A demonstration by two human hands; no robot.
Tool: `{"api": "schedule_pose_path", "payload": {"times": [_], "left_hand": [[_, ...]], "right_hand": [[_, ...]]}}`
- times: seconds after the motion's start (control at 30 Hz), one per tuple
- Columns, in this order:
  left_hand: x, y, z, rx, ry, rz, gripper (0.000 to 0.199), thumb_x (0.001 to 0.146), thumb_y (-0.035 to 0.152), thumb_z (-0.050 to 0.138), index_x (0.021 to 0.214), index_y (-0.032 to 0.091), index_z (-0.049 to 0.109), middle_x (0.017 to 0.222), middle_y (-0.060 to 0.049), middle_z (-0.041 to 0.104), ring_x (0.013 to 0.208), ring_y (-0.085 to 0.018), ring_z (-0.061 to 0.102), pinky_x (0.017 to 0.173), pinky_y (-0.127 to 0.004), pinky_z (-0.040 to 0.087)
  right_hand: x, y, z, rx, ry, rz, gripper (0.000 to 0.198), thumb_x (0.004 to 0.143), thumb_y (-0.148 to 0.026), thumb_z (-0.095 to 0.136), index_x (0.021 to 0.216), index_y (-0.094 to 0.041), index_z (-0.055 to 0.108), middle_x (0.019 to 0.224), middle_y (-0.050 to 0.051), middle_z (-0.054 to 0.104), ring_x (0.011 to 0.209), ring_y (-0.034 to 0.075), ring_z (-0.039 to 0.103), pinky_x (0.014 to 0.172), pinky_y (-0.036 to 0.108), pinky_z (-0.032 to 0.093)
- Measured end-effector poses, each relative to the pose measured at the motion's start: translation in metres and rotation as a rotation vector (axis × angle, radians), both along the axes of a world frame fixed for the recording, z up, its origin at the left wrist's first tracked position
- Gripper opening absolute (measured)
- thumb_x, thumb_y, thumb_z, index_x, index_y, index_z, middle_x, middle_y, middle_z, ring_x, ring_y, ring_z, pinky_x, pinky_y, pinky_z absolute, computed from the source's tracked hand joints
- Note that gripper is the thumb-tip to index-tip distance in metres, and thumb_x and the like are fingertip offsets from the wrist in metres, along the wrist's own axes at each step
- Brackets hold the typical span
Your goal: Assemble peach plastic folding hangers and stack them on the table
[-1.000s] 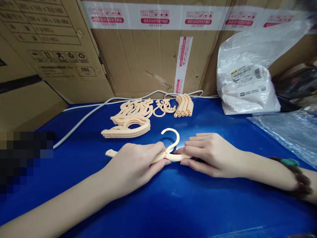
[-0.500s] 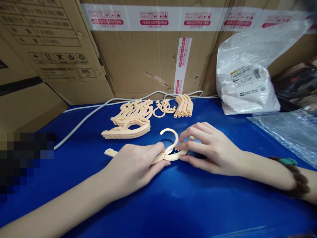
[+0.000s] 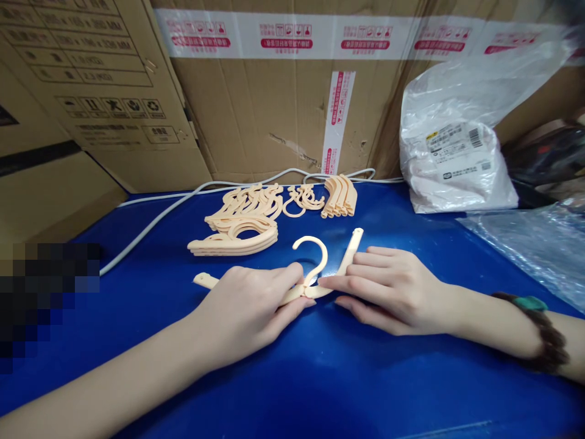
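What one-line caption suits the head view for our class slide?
The left hand grips one side of a cream hanger; the right hand touches the other; cream pieces lie beyond.

Left carton (image 3: 137,161): spec table (image 3: 85,46) reads "2.3 (KG)" plus dimension lines ending "MM", other digits soft; handling icons (image 3: 113,107) include up-arrows and recycling, boxed 合格证 (image 3: 159,134) below. Packing tape (image 3: 247,33) on rear carton (image 3: 256,122): red-and-white Chinese lettering, too small to read. Plastic mailer bag (image 3: 461,195) has a label (image 3: 450,145) with barcode (image 3: 475,136), fine print illegible.

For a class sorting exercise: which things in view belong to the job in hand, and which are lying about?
Belonging, it seems:
Hanger held by left hand, touched by right hand
Loose hooks
Curved arms
Stacked pieces

Apparently incidental:
Cable
White bag
Clear plastic
Cardboard boxes
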State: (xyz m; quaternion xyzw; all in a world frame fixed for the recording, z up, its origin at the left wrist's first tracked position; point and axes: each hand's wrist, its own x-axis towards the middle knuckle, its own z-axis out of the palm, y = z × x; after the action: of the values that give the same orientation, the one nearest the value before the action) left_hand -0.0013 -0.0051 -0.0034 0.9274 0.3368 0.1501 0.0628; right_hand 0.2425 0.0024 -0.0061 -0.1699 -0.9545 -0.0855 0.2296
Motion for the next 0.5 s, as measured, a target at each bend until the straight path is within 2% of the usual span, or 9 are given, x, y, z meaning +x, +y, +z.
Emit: {"api": "schedule_pose_path", "payload": {"times": [0.23, 0.5], "left_hand": [[-0.0013, -0.0022, -0.0034, 0.049, 0.005, -0.061, 0.022, 0.097, 0.033, 0.049, 0.079, 0.022, 0.041, 0.062, 0.006, 0.053, 0.05, -0.012, 0.052, 0.048, -0.024, 0.027], [-0.0005, -0.0028, -0.0036, 0.038, -0.001, -0.082, 0.025, 0.098, 0.034, 0.046, 0.078, 0.021, 0.04, 0.061, 0.006, 0.052, 0.049, -0.012, 0.051, 0.048, -0.023, 0.026]], "right_hand": [[0.0018, -0.0004, -0.0017, -0.013, 0.022, -0.028, 0.028, 0.095, -0.021, 0.049, 0.117, -0.009, 0.059, 0.091, 0.008, 0.071, 0.073, 0.017, 0.058, 0.06, 0.03, 0.041], [0.0008, 0.0018, -0.002, -0.009, 0.006, -0.019, 0.03, 0.097, -0.022, 0.046, 0.12, -0.008, 0.059, 0.087, 0.008, 0.07, 0.072, 0.017, 0.057, 0.061, 0.03, 0.04]]}}
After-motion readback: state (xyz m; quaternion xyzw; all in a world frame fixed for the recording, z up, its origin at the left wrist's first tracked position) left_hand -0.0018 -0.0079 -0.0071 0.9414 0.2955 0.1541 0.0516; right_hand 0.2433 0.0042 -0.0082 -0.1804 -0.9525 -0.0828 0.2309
